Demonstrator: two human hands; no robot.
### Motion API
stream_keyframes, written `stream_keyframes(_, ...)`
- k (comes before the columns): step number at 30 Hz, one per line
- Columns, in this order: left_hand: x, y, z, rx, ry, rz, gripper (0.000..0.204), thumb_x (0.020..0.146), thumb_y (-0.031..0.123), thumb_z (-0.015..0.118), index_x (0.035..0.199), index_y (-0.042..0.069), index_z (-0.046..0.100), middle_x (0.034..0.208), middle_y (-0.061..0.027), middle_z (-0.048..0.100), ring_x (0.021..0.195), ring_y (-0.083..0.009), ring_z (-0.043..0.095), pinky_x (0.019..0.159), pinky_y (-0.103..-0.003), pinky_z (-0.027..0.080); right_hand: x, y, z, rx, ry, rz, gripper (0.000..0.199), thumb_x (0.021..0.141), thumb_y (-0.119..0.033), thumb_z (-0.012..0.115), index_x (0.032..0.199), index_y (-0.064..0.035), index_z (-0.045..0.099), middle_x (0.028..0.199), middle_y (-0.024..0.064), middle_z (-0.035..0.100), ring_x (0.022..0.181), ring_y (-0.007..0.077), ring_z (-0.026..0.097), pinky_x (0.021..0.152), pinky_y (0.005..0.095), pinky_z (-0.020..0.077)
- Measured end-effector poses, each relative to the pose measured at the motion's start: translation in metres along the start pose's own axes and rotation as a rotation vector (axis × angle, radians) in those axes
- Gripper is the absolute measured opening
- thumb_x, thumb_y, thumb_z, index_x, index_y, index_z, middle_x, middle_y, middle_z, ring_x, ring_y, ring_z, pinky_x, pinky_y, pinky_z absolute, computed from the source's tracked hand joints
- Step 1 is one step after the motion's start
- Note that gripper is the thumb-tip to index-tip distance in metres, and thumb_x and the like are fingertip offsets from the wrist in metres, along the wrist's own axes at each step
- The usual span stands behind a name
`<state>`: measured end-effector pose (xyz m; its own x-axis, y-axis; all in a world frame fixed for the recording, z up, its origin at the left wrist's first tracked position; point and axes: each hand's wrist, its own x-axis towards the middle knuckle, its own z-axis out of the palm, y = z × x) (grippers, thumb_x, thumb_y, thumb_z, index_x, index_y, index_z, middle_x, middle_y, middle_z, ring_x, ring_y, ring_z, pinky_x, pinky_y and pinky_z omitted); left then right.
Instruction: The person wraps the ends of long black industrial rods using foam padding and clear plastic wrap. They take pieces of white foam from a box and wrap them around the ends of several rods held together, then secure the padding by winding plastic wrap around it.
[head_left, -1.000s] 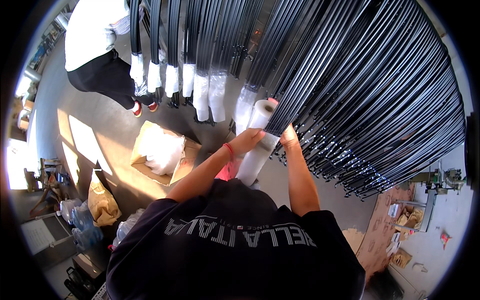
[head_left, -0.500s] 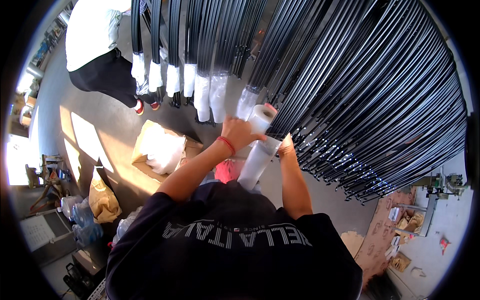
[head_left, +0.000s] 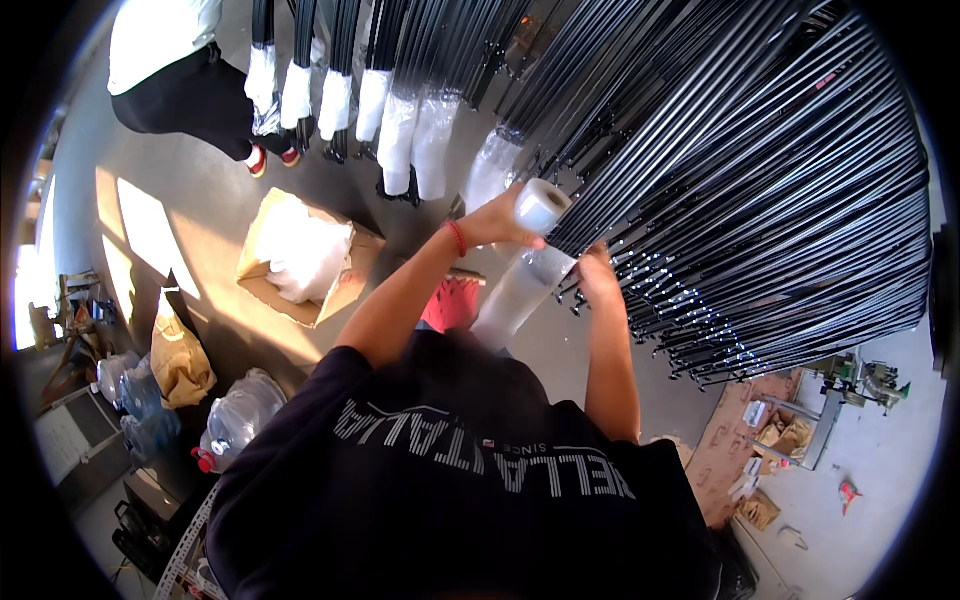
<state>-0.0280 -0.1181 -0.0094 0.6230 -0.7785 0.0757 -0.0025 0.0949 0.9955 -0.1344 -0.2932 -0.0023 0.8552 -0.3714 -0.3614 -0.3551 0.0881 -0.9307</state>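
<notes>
My left hand [head_left: 497,219], a red bracelet at its wrist, is closed against a roll of clear plastic film [head_left: 543,207] with a hollow core, its thumb along the near side. Below the roll, a length of translucent film [head_left: 515,300] slants down toward my lap. My right hand [head_left: 597,272] is closed at the upper right edge of this film, its fingertips partly hidden. Just beyond both hands are the ends of many thin black rods [head_left: 690,210]. Close to my left hand, one rod bundle has a clear plastic sleeve [head_left: 492,165] over its end.
More bundles with white plastic-wrapped ends [head_left: 398,145] hang at the far left, near a person in dark trousers [head_left: 185,95]. An open carton [head_left: 310,260] of white plastic stands left of my arm. Farther left are a brown paper bag [head_left: 182,350] and large clear bottles [head_left: 245,408].
The view has shifted, so most of the scene sits higher and farther left. My right hand's fingers have curled in at the film's edge. My left hand stays at the roll.
</notes>
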Motion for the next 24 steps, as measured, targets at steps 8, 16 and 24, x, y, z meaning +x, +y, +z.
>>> stream_keyframes(8, -0.004, -0.013, 0.004, 0.144, 0.065, -0.052, 0.104, 0.05, 0.046, 0.079, 0.124, -0.006, 0.027, 0.116, -0.0212, 0.043, 0.112, -0.0281, 0.04, 0.095, -0.033, 0.031, -0.065, -0.142, 0.036, -1.338, -0.365, -1.146, 0.013, 0.064, -0.003, 0.062, 0.077, -0.0065, 0.06, 0.085, 0.0029, 0.057, 0.092, 0.0219, 0.054, 0.099, 0.0442, 0.0266)
stream_keyframes(16, -0.003, -0.015, 0.005, -0.004, 0.042, -0.129, 0.106, 0.052, 0.046, 0.077, 0.128, -0.003, 0.022, 0.119, -0.0222, 0.04, 0.112, -0.0282, 0.04, 0.094, -0.033, 0.033, -0.033, -0.13, 0.042, -1.588, -0.601, -1.074, 0.014, 0.066, -0.012, 0.065, 0.074, -0.0044, 0.058, 0.083, 0.0074, 0.045, 0.088, 0.0225, 0.044, 0.092, 0.0379, 0.0245)
stream_keyframes(24, -0.043, 0.003, -0.019, -0.158, 0.235, -0.052, 0.076, 0.061, 0.032, 0.075, 0.119, -0.001, 0.037, 0.112, -0.0119, 0.045, 0.105, -0.0191, 0.042, 0.09, -0.03, 0.033, -0.028, -0.121, 0.051, -1.713, -0.517, -0.969, 0.012, 0.056, -0.014, 0.067, 0.059, -0.0038, 0.061, 0.076, 0.0062, 0.048, 0.084, 0.0185, 0.045, 0.081, 0.0337, 0.0287)
